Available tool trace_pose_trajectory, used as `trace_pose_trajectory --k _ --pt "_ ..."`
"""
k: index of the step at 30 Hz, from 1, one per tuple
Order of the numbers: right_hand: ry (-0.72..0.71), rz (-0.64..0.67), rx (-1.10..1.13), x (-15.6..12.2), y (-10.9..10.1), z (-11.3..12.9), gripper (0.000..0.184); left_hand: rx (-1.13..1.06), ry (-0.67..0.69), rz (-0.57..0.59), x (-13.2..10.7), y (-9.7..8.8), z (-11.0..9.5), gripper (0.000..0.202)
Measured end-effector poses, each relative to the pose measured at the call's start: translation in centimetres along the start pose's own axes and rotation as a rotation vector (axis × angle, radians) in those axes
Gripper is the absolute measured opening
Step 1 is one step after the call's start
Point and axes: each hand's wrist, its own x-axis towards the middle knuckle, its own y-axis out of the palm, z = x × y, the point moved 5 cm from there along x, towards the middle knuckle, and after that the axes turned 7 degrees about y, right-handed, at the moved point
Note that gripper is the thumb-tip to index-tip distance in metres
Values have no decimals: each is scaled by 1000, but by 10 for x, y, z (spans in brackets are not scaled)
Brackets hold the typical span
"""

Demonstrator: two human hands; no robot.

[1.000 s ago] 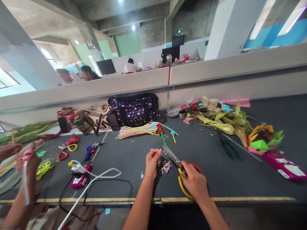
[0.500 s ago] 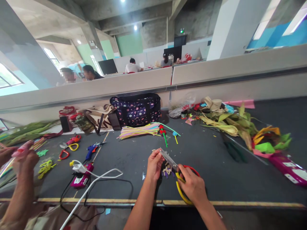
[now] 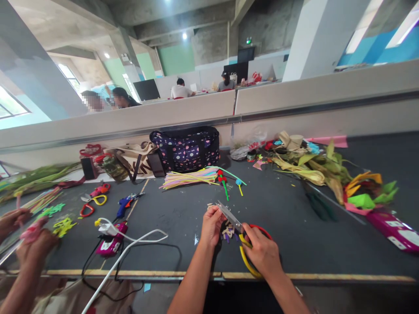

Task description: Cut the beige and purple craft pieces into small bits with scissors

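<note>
My right hand (image 3: 262, 253) grips a pair of scissors (image 3: 231, 216) with red and yellow handles, the blades pointing up and left. My left hand (image 3: 211, 224) is closed in a pinch right at the blade tips. What its fingers hold is mostly hidden; a small beige bit (image 3: 210, 205) shows beside them. Below the blades, short beige and purple pieces (image 3: 229, 233) lie in a small pile on the dark table (image 3: 163, 261). Farther back lies a bundle of pastel pipe cleaners (image 3: 191, 178), with a green stem bearing red pompoms (image 3: 223, 181) at its right end.
A co-worker's hands (image 3: 36, 246) hold a pink item at the left. Nearby are a blue glue gun (image 3: 124, 206), other scissors (image 3: 94, 199), a magenta power strip (image 3: 112, 245) and a white cable (image 3: 131, 245). A patterned bag (image 3: 188, 150) stands behind; corn husks (image 3: 307, 172) lie right.
My hands and the scissors stay almost in place. At the left, the co-worker's hands have moved lower and toward me with the pink item.
</note>
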Motion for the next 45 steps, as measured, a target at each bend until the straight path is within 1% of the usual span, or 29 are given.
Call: trace_pose_trajectory --k 9,16,24,33,38,45 --pt "13 5 6 2 -4 2 36 -16 -12 -12 1 -3 3 30" --pt "14 18 1 1 -1 0 36 -20 -28 -26 -1 0 2 30" --pt "-1 -6 12 1 -2 0 38 -26 -43 -32 1 -4 5 32" --pt "25 33 46 1 -3 0 37 -17 -47 -39 0 -3 4 32" --pt "38 26 8 2 -8 3 39 -13 -45 -36 -1 -1 2 31" --pt "43 26 -20 3 -8 4 38 -7 -40 -16 0 -2 4 32"
